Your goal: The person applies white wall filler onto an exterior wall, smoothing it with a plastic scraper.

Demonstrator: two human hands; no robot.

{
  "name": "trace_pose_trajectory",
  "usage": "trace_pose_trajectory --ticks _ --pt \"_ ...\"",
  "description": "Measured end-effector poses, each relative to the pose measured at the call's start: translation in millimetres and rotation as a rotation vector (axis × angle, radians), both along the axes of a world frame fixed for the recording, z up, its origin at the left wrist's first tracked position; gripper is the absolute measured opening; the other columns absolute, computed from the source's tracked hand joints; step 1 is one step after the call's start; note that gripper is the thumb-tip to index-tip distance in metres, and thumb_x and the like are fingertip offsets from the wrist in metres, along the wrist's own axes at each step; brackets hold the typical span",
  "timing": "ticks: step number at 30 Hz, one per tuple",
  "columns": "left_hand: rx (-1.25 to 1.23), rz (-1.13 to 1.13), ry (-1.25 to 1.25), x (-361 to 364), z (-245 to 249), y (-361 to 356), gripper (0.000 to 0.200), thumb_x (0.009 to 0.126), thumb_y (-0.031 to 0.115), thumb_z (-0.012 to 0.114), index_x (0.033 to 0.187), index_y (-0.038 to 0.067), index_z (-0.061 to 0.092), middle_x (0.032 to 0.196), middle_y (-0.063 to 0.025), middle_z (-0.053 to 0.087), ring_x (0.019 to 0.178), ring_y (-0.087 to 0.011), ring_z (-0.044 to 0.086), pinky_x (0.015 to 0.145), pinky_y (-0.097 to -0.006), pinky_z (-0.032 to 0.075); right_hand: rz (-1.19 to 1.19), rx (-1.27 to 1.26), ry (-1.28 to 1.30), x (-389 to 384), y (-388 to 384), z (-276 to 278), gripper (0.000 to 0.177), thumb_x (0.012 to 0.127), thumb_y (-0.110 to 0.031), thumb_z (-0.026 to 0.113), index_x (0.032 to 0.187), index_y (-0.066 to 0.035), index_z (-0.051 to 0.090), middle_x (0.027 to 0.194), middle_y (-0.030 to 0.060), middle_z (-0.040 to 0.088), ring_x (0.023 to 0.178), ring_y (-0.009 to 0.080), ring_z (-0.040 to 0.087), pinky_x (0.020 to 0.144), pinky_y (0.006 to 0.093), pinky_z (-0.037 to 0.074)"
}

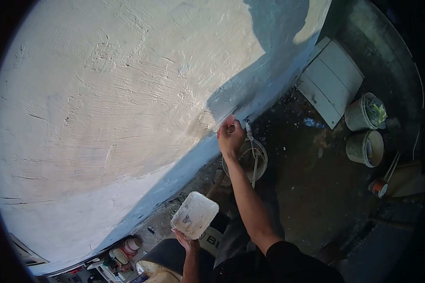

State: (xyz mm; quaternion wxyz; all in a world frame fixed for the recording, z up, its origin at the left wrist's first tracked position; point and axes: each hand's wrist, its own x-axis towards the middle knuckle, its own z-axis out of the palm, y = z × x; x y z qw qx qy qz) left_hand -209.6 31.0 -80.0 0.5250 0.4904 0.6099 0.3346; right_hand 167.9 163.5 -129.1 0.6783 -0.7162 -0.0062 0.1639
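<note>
My right hand is closed on a small pinkish scraper and holds it against the lower part of the rough white wall, at the edge of a shadow. The fingers hide much of the scraper. Lower down, my left hand grips the near edge of a shallow, rectangular white tray. Whitish smears and a few grey marks cover the inside of the tray. The tray is held apart from the wall, over my legs.
Below my right forearm stands a bucket with long-handled tools in it. Two pale buckets, a tilted white panel, a plastic bottle and a small orange-red can are on the right. Clutter lies lower left.
</note>
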Motion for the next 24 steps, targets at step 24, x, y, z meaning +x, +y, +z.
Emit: trace_pose_trajectory --ticks 24 --pt "0.065 -0.141 0.349 50 42 -2 0.084 0.088 0.068 0.036 0.131 -0.003 0.039 0.12 -0.0169 0.051 0.109 -0.0274 0.055 0.097 -0.0395 0.044 -0.115 -0.059 -0.198 48 -57 19 0.009 0.086 -0.004 0.062 0.092 0.003 0.061 0.078 0.0101 0.067 0.07 0.0163 0.064 0.064 0.032 0.049"
